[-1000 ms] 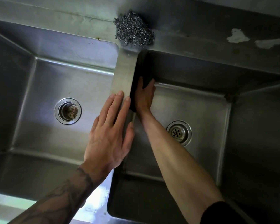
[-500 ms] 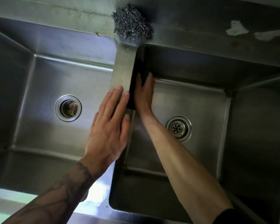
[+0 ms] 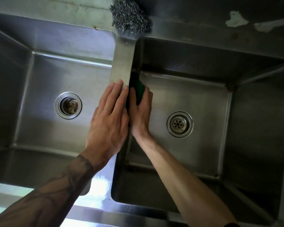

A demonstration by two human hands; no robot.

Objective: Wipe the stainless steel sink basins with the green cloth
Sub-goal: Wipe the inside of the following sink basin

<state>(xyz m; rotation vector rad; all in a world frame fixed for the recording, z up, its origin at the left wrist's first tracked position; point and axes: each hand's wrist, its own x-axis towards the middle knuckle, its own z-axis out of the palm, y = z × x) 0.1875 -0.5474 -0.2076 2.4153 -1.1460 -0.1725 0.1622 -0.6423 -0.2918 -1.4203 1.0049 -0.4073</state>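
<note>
Two stainless steel basins lie side by side, the left basin [image 3: 52,76] and the right basin [image 3: 203,99], split by a narrow steel divider [image 3: 123,59]. My right hand [image 3: 140,110] is inside the right basin and presses the green cloth [image 3: 138,89] against the basin's left wall, just under the divider. Only a dark green edge of the cloth shows past my fingers. My left hand [image 3: 109,118] lies flat on top of the divider, fingers straight and together, holding nothing.
A steel wool scourer [image 3: 130,16] sits on the back ledge at the divider's far end. Each basin has a round drain, left drain [image 3: 68,105] and right drain [image 3: 179,124]. White smears [image 3: 236,20] mark the back ledge at right.
My right hand with the cloth has slid back toward me along the right basin's left wall, and more green cloth now shows. My left hand has stayed flat on the divider.
</note>
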